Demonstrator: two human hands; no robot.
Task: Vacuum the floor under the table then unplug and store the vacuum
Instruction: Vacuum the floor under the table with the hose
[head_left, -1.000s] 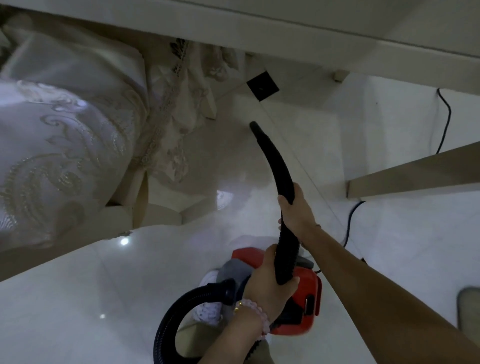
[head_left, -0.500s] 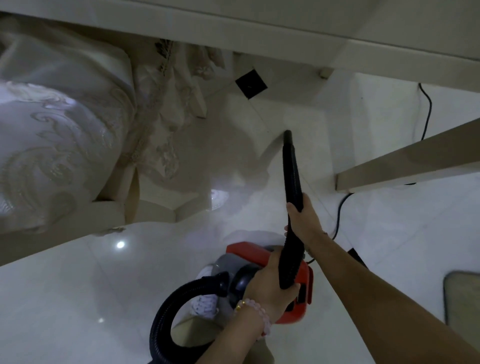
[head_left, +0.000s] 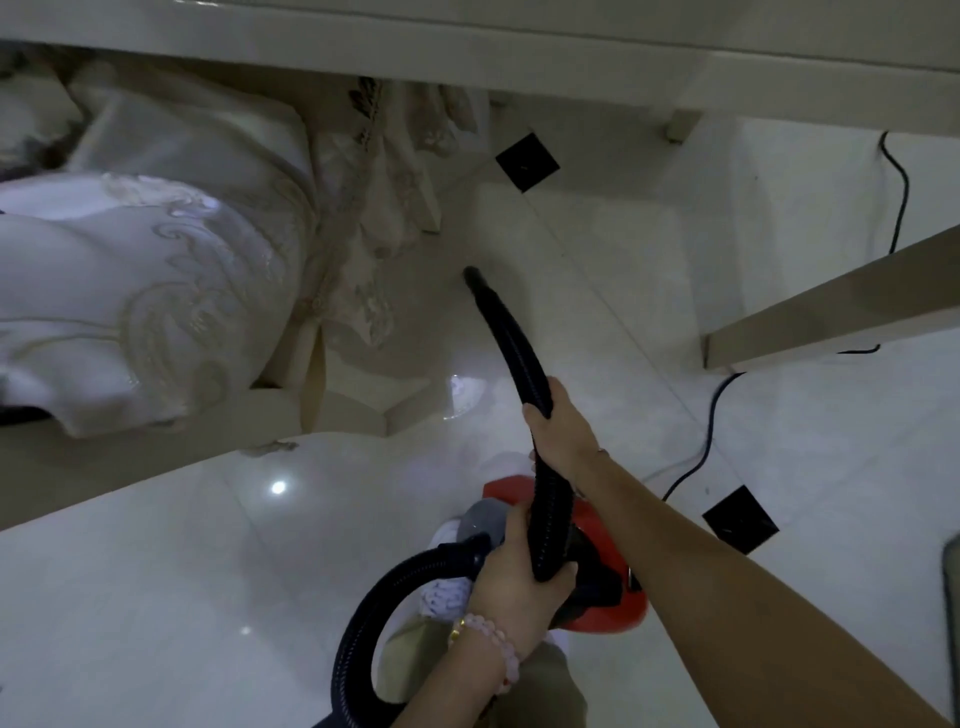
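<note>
A black vacuum hose (head_left: 511, 338) reaches forward over the glossy white floor (head_left: 156, 597), its nozzle tip low under the table edge (head_left: 467, 57). My right hand (head_left: 563, 431) grips the hose at its middle. My left hand (head_left: 519, 577), with a pink bead bracelet, grips the hose lower down, near me. The red and grey vacuum body (head_left: 597, 525) sits on the floor beneath my hands, partly hidden by them. From it the hose loops (head_left: 363, 623) round to the left. A black power cord (head_left: 717, 410) trails right along the floor.
A chair draped in embroidered cream fabric (head_left: 156, 291) stands at the left. A pale table leg or beam (head_left: 831, 306) slants in at the right. Black inlay squares (head_left: 527, 162) mark the tiles. A dark mat edge (head_left: 953, 597) shows at far right.
The nozzle has swept from pointing right of centre back to the left, toward the draped chair. Both hands kept their grip on the hose.
</note>
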